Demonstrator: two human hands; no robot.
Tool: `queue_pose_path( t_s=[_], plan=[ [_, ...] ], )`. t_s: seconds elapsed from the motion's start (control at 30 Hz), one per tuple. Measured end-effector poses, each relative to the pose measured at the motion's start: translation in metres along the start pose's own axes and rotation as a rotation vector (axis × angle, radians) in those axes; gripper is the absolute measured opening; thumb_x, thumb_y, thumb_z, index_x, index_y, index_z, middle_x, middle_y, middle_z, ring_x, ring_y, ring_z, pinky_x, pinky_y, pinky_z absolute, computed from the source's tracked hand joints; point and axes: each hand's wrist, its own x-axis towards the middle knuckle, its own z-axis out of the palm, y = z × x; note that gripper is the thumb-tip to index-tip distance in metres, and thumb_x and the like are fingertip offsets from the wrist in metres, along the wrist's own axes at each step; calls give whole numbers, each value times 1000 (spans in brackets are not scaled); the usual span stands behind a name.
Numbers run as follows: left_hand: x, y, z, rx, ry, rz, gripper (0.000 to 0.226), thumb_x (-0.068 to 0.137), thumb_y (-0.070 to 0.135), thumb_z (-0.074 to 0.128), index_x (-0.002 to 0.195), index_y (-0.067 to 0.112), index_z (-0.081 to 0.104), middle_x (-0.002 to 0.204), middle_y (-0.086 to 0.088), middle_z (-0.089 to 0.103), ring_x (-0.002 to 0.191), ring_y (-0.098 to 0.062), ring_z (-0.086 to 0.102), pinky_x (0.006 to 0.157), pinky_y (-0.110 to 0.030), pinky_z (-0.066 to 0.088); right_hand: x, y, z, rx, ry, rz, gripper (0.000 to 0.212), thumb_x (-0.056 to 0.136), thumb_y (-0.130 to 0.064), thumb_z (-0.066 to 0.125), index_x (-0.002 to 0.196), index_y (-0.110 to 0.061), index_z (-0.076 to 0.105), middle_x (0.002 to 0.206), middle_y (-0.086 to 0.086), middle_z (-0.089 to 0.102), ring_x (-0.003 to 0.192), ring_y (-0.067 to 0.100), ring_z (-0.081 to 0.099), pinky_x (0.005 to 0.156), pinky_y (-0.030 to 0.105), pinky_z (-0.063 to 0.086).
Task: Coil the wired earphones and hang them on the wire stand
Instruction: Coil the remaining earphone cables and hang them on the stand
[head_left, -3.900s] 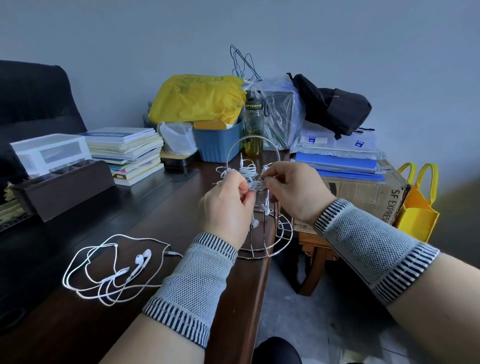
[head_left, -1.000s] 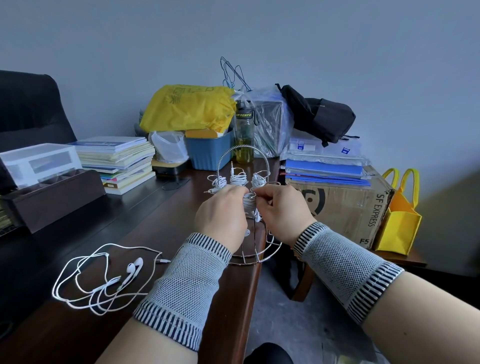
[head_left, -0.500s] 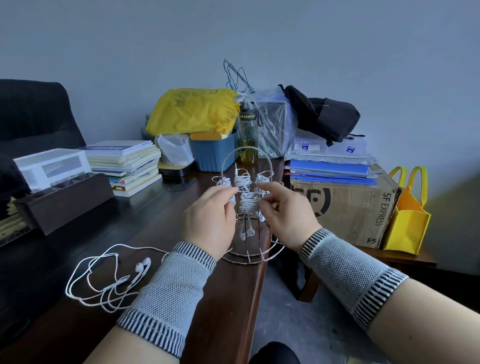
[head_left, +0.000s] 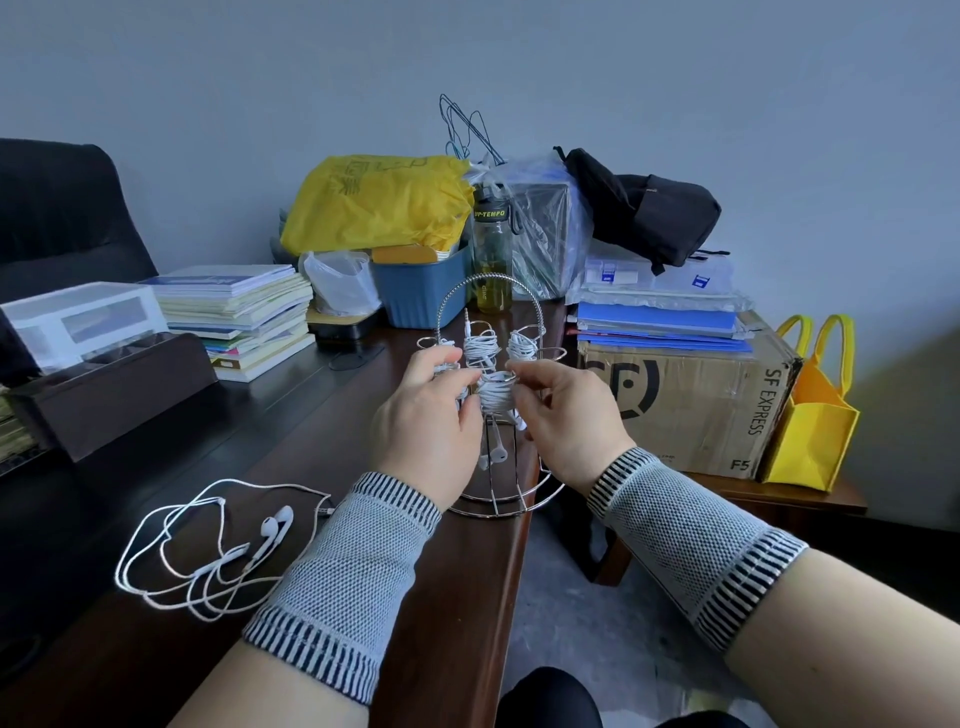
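The wire stand (head_left: 524, 501) stands at the table's right edge, its arch rising behind several small rings. A coiled white earphone bundle (head_left: 496, 397) hangs in the front ring, its earbuds dangling below. Two more coiled bundles (head_left: 480, 349) hang in the rings behind it. My left hand (head_left: 426, 421) is just left of the front bundle and my right hand (head_left: 566, 415) just right of it. The fingertips of both touch its sides with loosely bent fingers. A loose, uncoiled pair of white earphones (head_left: 208, 545) lies on the table by my left forearm.
Behind the stand are a bottle (head_left: 491, 249), a blue tub (head_left: 421, 291), a yellow bag and a book stack (head_left: 244, 312). A cardboard box (head_left: 685, 400) and a yellow tote (head_left: 810, 415) stand to the right. A dark organizer (head_left: 109, 389) sits at the left.
Both hands held the coiled bundle against the stand a second ago. They have since loosened and parted slightly, and the bundle now hangs in the front ring.
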Motion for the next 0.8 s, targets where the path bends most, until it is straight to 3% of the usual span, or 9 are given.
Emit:
queue_pose_path(
  t_s=[0.13, 0.27, 0.4, 0.53, 0.6, 0.67, 0.73, 0.8],
  plan=[
    [0, 1, 2, 0, -2, 5, 27, 93, 21, 57, 118, 20, 68, 138, 10, 48, 110, -16, 59, 93, -33, 45, 1, 2, 1, -18, 2, -14, 27, 94, -18, 55, 118, -15, 67, 101, 2, 72, 77, 12, 65, 83, 31, 55],
    [0, 1, 1, 18, -20, 31, 28, 95, 21, 55, 121, 20, 65, 142, 10, 43, 97, -18, 63, 89, -33, 45, 1, 3, 2, -39, 0, -23, 25, 94, -18, 56, 114, -14, 69, 99, 3, 73, 84, 20, 68, 83, 34, 55],
    [0, 0, 2, 18, 1, 43, 29, 95, 17, 52, 121, 20, 65, 141, 9, 43, 103, -17, 61, 91, -31, 44, 1, 1, -1, -80, -4, -34, 24, 94, -20, 55, 112, -15, 70, 96, 0, 73, 83, 16, 67, 83, 29, 53],
    [-2, -1, -9, -92, 145, -112, 26, 95, 17, 52, 114, 20, 69, 118, 5, 63, 99, -16, 61, 84, -22, 40, -3, -1, -8, -45, 60, 15, 23, 94, -23, 53, 110, -19, 70, 74, -9, 68, 64, 5, 59, 73, 21, 50],
    [-1, 2, -16, -125, 212, -189, 21, 95, 22, 55, 107, 21, 73, 104, 5, 70, 93, -16, 63, 80, -22, 42, -2, -3, -11, 35, 112, 108, 22, 93, -24, 52, 88, -15, 72, 66, -2, 68, 60, 12, 62, 66, 26, 53],
    [-3, 6, -21, -144, 263, -172, 18, 93, 24, 58, 99, 20, 75, 96, 4, 71, 87, -17, 63, 79, -25, 44, 5, 0, -10, 118, 144, 229, 36, 92, -28, 51, 71, -4, 69, 64, 11, 68, 58, 24, 62, 64, 38, 56],
    [-6, 9, -18, -204, 202, -213, 20, 91, 27, 60, 86, 17, 76, 84, 0, 70, 78, -17, 60, 74, -30, 47, 9, 0, -9, 197, 137, 346, 45, 90, -33, 51, 71, 5, 67, 69, 21, 68, 57, 29, 57, 66, 48, 57],
    [-9, 9, -10, -404, 50, -418, 33, 89, 34, 60, 74, 7, 72, 66, -8, 65, 60, -18, 52, 59, -38, 44, 11, 0, -9, 245, 64, 458, 54, 88, -40, 51, 76, 10, 67, 71, 22, 69, 57, 26, 57, 71, 51, 57]
  ],
)
